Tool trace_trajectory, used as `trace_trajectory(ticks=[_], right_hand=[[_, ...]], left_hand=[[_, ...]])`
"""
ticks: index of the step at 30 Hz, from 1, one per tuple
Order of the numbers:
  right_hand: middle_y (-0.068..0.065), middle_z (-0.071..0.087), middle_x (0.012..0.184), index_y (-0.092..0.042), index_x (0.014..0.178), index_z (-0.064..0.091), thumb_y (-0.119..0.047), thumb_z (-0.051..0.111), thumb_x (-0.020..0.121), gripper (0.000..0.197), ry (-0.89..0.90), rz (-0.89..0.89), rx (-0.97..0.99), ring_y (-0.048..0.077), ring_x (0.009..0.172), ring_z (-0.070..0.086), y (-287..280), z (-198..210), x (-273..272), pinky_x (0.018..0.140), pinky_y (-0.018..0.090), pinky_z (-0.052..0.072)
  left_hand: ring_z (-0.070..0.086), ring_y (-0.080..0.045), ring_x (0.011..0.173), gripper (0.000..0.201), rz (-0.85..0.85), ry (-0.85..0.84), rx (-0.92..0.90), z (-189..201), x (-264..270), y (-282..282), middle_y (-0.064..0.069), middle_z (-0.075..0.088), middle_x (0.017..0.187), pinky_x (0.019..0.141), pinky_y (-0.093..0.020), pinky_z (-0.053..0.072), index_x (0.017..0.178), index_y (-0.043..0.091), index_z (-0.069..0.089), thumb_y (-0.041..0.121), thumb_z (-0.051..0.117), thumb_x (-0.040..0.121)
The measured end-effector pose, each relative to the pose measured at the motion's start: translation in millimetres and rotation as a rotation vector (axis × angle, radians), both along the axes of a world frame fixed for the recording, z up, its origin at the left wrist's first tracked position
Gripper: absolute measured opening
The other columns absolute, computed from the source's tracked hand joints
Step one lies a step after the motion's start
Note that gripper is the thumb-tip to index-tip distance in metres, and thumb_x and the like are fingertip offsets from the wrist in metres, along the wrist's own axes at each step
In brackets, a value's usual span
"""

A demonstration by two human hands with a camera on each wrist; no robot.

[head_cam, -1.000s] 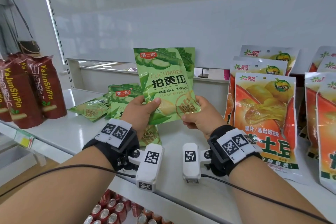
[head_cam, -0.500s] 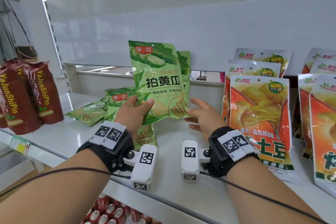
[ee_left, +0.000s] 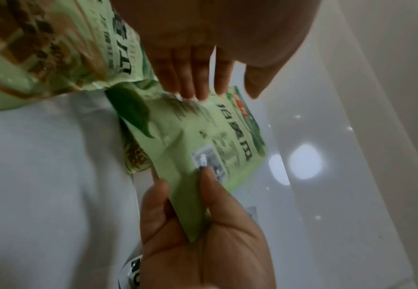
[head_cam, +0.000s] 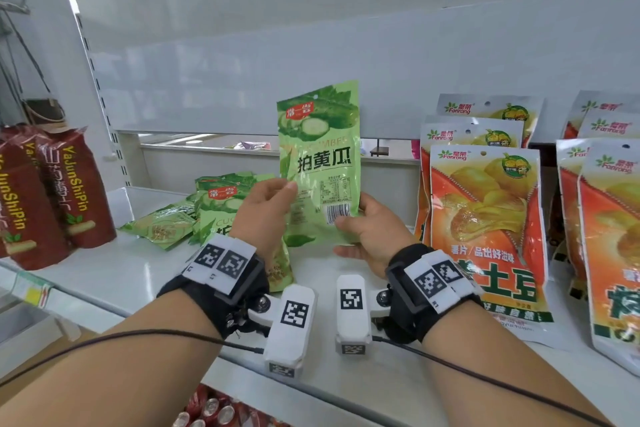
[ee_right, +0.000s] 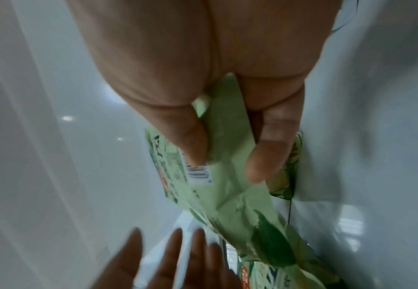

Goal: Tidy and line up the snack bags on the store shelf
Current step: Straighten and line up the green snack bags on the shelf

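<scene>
Red snack bags are stood at far left of the shelf; green bags are heaped beside. The left hand is spread, fingers straight. A cucumber bag is held upright, back facing, pinched in the right hand grip. Orange bags are ranked at right.

White shelf carries green, red, orange bags.

Four green cucumber bags, three red bags, six orange bags.
</scene>
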State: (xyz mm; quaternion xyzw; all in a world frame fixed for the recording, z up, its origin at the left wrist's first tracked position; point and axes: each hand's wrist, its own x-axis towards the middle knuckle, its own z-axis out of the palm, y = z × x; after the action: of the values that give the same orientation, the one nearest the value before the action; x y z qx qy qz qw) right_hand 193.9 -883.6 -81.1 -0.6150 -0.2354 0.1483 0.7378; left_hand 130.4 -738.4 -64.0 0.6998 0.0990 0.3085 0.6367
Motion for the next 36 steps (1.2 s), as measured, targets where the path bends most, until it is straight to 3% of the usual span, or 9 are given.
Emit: trace_trajectory(ticks=[3,6,14,20,23,26,30,33,36], right_hand=[[-0.001,0.06,0.103,-0.027,0.109,0.055,-0.001,0.053,0.091,0.032,0.049,0.042,0.08,0.019,0.086,0.058,-1,0,1,0.045,0.023,0.05],[0.0,0.06,0.102,-0.028,0.102,0.057,-0.002,0.052,0.092,0.028,0.067,0.097,0.105,0.02,0.083,0.058,-1,-1,4,0.044,0.023,0.051],[-0.004,0.074,0.084,-0.022,0.088,0.065,-0.014,0.069,0.082,0.011,-0.056,-0.118,0.056,0.018,0.086,0.069,-2,-7,18,0.092,0.045,0.052],[-0.004,0.075,0.081,-0.021,0.086,0.066,0.0,0.067,0.08,0.021,-0.087,-0.11,0.054,0.016,0.08,0.07,-1,-10,21,0.083,0.04,0.055],[-0.004,0.074,0.079,-0.018,0.087,0.065,-0.001,0.066,0.081,0.019,-0.089,-0.134,0.155,0.014,0.077,0.07,-4,-4,18,0.066,0.029,0.057],[-0.002,0.073,0.084,-0.02,0.088,0.065,-0.004,0.063,0.084,0.017,-0.073,-0.198,0.294,0.014,0.079,0.068,-9,5,17,0.072,0.032,0.056],[-0.002,0.074,0.078,-0.018,0.085,0.067,-0.003,0.061,0.086,0.017,-0.022,-0.218,0.365,0.013,0.072,0.069,-12,9,15,0.066,0.029,0.054],[0.005,0.074,0.091,-0.017,0.088,0.07,-0.021,0.064,0.086,0.008,-0.008,-0.215,0.344,0.02,0.086,0.07,-12,12,11,0.079,0.039,0.053],[0.01,0.067,0.117,-0.016,0.115,0.063,-0.062,0.059,0.07,0.065,0.075,-0.245,0.332,0.029,0.112,0.061,-13,17,9,0.099,0.051,0.044]], left_hand=[[0.059,-0.018,0.09,0.056,0.038,0.145,0.076,-6,1,14,0.003,0.054,0.115,0.083,-0.036,0.046,0.136,0.022,0.042,0.037,0.065,0.087],[0.073,-0.024,0.078,0.06,-0.133,0.125,-0.142,-11,2,20,-0.013,0.064,0.113,0.065,-0.029,0.058,0.138,0.011,0.042,0.014,0.067,0.084],[0.073,-0.026,0.079,0.046,-0.213,0.077,-0.004,-18,-2,25,-0.01,0.074,0.092,0.066,-0.033,0.058,0.122,0.016,0.052,-0.001,0.067,0.082],[0.071,-0.024,0.09,0.037,-0.232,0.044,-0.023,-15,2,23,-0.001,0.073,0.103,0.076,-0.04,0.058,0.121,0.015,0.056,0.016,0.066,0.086],[0.073,-0.021,0.085,0.021,-0.232,0.062,0.024,-16,3,22,-0.001,0.075,0.094,0.069,-0.034,0.058,0.105,0.018,0.064,0.009,0.065,0.086],[0.073,-0.019,0.079,0.023,-0.237,0.088,0.07,-20,4,19,-0.001,0.076,0.089,0.061,-0.026,0.056,0.104,0.017,0.067,0.006,0.067,0.083],[0.07,-0.022,0.086,0.014,-0.249,0.052,0.034,-12,6,10,0.006,0.075,0.091,0.069,-0.036,0.053,0.087,0.034,0.071,0.03,0.067,0.074],[0.068,-0.025,0.09,0.027,-0.221,-0.018,-0.036,3,6,3,0.003,0.074,0.098,0.073,-0.041,0.055,0.098,0.031,0.07,0.044,0.065,0.075],[0.073,-0.02,0.082,0.021,-0.221,-0.055,-0.057,13,8,0,-0.001,0.076,0.094,0.06,-0.028,0.057,0.087,0.027,0.074,0.037,0.055,0.092]])
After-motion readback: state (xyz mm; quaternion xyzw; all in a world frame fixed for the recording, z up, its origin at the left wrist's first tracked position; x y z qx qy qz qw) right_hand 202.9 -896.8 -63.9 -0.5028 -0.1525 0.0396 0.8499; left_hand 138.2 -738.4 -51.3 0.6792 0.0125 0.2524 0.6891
